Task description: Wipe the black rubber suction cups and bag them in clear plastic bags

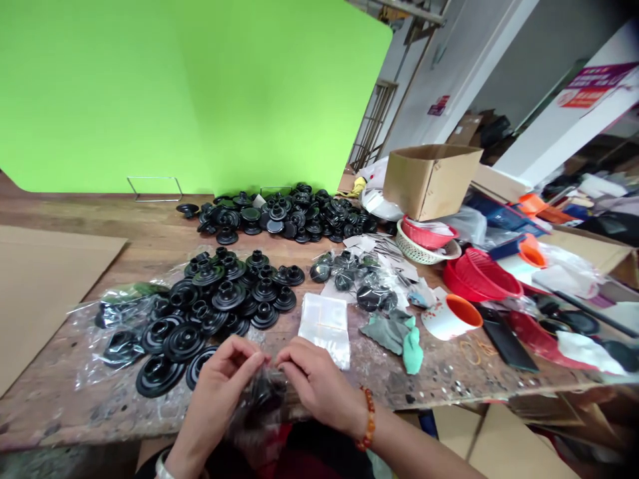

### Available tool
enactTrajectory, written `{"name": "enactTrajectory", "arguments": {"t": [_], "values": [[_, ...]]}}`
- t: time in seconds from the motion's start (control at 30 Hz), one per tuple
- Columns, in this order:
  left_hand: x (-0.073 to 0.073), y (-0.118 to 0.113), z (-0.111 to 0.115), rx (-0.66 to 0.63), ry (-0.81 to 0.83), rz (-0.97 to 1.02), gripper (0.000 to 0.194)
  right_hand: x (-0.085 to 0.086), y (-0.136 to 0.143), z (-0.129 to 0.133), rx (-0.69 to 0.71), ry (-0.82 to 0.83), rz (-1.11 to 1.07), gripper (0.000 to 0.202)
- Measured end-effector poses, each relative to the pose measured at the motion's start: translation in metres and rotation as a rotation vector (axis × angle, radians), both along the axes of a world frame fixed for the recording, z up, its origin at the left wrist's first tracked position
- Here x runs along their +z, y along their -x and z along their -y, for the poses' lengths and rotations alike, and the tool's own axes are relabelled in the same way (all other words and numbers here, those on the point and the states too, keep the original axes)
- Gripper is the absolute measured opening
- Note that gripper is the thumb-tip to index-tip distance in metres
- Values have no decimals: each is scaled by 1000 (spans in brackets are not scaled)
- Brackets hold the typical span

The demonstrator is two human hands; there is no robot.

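Note:
My left hand (219, 386) and my right hand (322, 382) meet at the table's front edge, fingers pinched on the top of a transparent plastic bag (264, 399). A dark part shows inside the bag, blurred by motion. Just beyond my left hand lies a pile of black round stepped discs with raised hubs (227, 296). Beyond my right hand is a stack of flat transparent bags (327, 322). Several bagged black parts (344, 271) lie past that stack, and others (122, 346) lie left of the loose discs.
A larger heap of black parts (299, 216) lies by the green panel (200, 93). At right are a grey-green cloth (389, 329), an orange-lined white cup (452, 317), a black phone-like slab (506, 339), red baskets (482, 276) and a cardboard box (429, 183). Flat cardboard (44, 293) covers the left.

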State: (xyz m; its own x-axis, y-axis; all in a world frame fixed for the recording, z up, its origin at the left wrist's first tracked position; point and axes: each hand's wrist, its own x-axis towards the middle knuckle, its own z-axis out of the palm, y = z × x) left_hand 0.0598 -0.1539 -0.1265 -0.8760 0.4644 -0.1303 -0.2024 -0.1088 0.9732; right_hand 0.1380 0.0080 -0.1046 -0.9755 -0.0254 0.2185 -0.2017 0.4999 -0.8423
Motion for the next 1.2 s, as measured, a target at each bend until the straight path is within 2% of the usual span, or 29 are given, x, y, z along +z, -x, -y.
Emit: {"name": "enactTrajectory", "arguments": {"t": [0.07,0.13,0.17,0.3,0.4,0.5,0.63,0.73,0.8,0.83,0.87,0.9,0.93,0.97,1.03,1.1,1.2], "values": [[-5,4,2,126,148,-267,16,12,-1,-11,14,-47,-85,14],[-11,4,2,222,208,-303,17,22,3,-29,-50,-64,-136,13],[-13,3,1,229,221,-270,20,26,6,-40,-123,-66,-140,13],[-21,-7,-4,121,241,-182,25,41,26,-100,-503,-41,-183,12],[-25,-14,-8,64,257,-161,24,47,46,-149,-698,96,-363,12],[-27,-19,-11,37,251,-136,22,37,63,-187,-820,278,-375,13],[-31,-20,-12,-12,281,-150,20,5,68,-213,-921,259,-156,18],[-33,-18,-11,-45,301,-152,19,-10,54,-208,-976,191,-119,13],[-35,-17,-11,-45,295,-142,19,-14,41,-189,-1001,91,-178,10],[-36,-16,-11,-39,288,-134,19,-15,34,-175,-966,15,-217,10],[-37,-15,-11,-31,282,-127,19,-17,28,-158,-878,-116,-268,10],[-37,-14,-11,-24,276,-120,19,-20,22,-140,-703,-257,-287,12],[-38,-14,-12,-22,271,-116,19,-25,17,-122,-499,-358,-271,13],[-38,-13,-12,-25,267,-113,18,-30,13,-104,-350,-422,-240,12],[-37,-13,-14,-42,260,-110,18,-43,8,-77,-214,-517,-164,7],[-35,-13,-14,-56,248,-102,17,-55,8,-61,-244,-550,-114,7],[-31,-15,-14,-31,213,-49,19,-64,12,-55,-345,-544,-90,16]]}}
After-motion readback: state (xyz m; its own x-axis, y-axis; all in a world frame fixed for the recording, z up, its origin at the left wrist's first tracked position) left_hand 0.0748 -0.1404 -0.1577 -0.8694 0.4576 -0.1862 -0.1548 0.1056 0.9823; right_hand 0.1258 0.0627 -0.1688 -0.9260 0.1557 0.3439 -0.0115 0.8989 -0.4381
